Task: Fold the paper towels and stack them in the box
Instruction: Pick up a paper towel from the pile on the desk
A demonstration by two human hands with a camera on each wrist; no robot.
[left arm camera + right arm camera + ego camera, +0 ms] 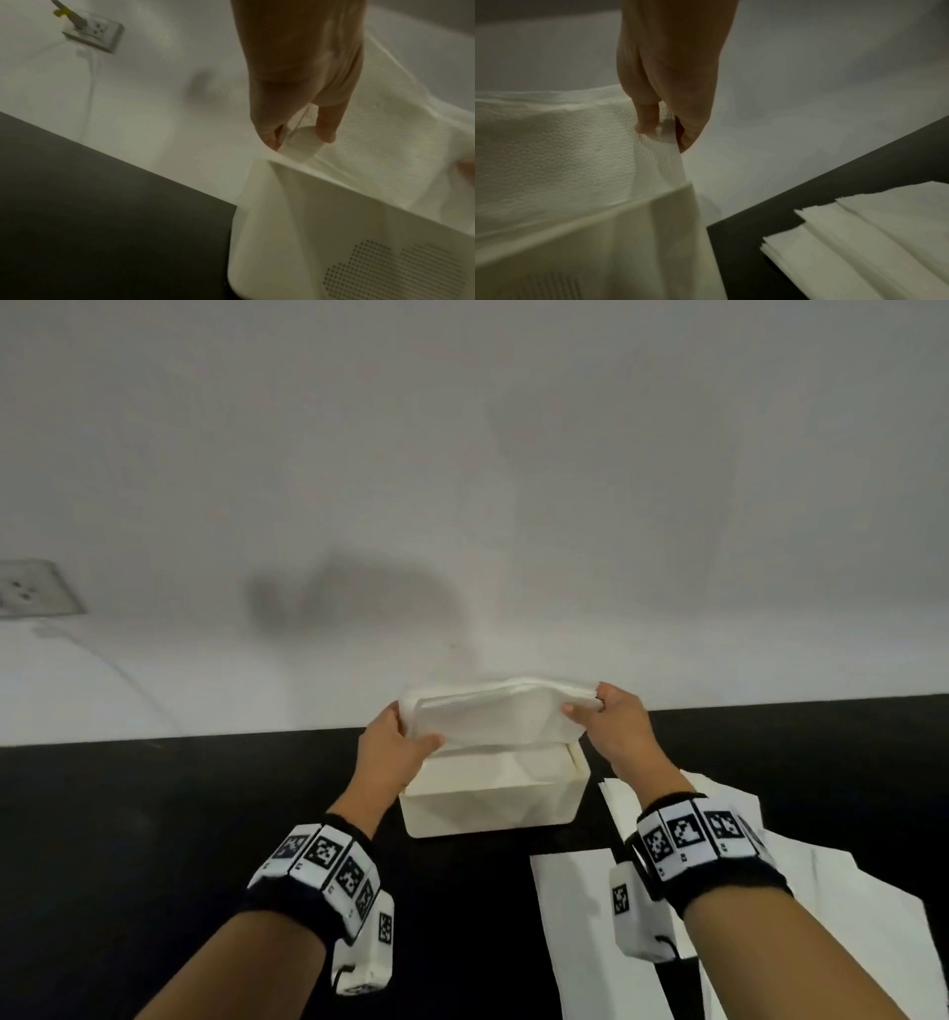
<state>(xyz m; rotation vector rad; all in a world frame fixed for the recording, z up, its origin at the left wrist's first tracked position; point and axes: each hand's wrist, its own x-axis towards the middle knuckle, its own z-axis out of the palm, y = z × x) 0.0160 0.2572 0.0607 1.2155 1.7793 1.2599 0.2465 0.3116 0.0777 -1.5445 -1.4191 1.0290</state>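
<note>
A folded white paper towel point(493, 713) hangs just above the open cream box point(493, 809), which stands on the black table against the wall. My left hand point(400, 737) pinches the towel's left end point(300, 142). My right hand point(606, 711) pinches its right end point(662, 142). The towel point(552, 152) sags a little between them, its lower edge at the box point(603, 233) rim. In the left wrist view, the box point(334, 233) wall shows a perforated pattern. What lies inside the box is hidden by the towel.
Several unfolded paper towels point(580, 916) lie spread on the black table point(154, 839) to the right of the box; they appear as a stack point(872, 243) in the right wrist view. A wall socket point(31, 588) with a cable point(74, 18) sits at the left.
</note>
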